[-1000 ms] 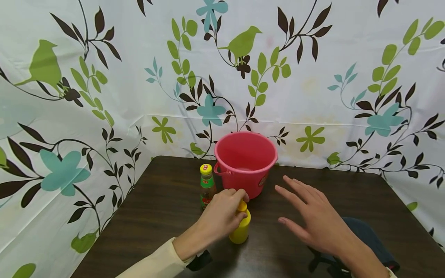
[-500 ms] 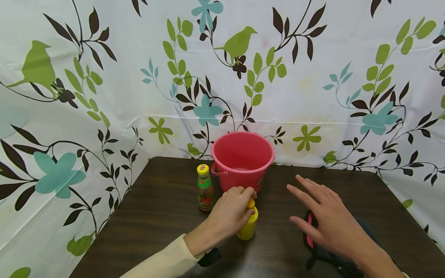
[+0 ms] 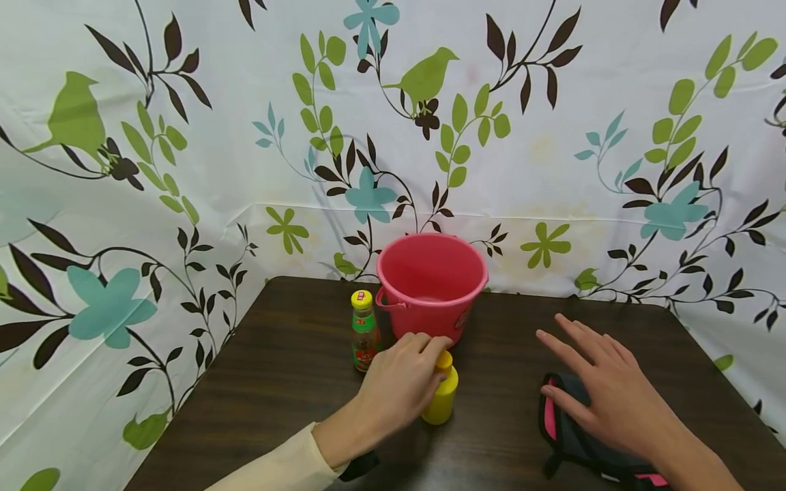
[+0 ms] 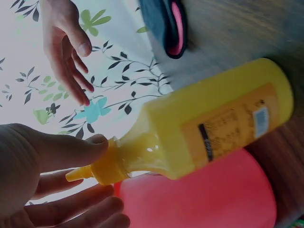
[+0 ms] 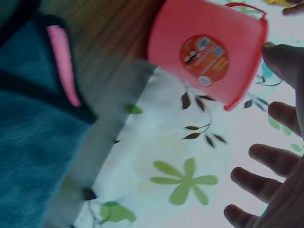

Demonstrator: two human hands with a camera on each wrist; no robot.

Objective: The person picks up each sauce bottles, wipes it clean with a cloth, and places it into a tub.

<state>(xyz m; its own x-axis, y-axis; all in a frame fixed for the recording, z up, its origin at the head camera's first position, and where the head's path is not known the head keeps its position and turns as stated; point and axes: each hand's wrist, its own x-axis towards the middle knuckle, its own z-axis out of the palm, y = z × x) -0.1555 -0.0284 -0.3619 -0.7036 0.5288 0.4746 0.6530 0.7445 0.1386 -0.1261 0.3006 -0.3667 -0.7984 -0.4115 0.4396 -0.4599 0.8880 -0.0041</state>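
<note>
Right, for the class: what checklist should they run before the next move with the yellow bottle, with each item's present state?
1. Left hand pinching the yellow bottle by its cap: ok.
2. Right hand holding nothing: ok.
3. Pink bucket standing upright: ok.
4. Yellow lid on the green-labelled bottle: ok.
5. Yellow bottle resting on the table, not lifted: cannot tell.

The person's right hand (image 3: 614, 399) hovers farther right than a second ago, wider of the yellow plastic squeeze bottle (image 3: 442, 399), and the pink-trimmed end of the dark fabric item (image 3: 574, 436) shows. The left hand (image 3: 399, 382) and squeeze bottle stand slightly farther right, away from the yellow-capped glass bottle (image 3: 365, 334).
</note>
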